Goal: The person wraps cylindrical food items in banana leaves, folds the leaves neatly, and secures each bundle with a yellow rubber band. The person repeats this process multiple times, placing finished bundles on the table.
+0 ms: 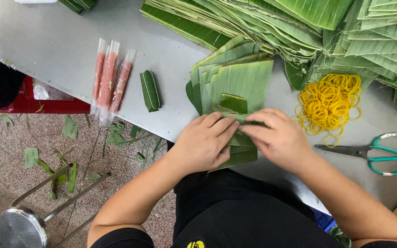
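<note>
Both hands folding a green leaf at the table's near edge.
Left hand (206,143) and right hand (276,138) press curled fingers onto the glossy folded leaf (240,138); three clear orange-filled packets (110,80) lie at ten o'clock.

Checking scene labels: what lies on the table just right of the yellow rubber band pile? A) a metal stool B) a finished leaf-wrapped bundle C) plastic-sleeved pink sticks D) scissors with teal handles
D: the scissors with teal handles lie just right of the rubber band pile on the table.
</note>
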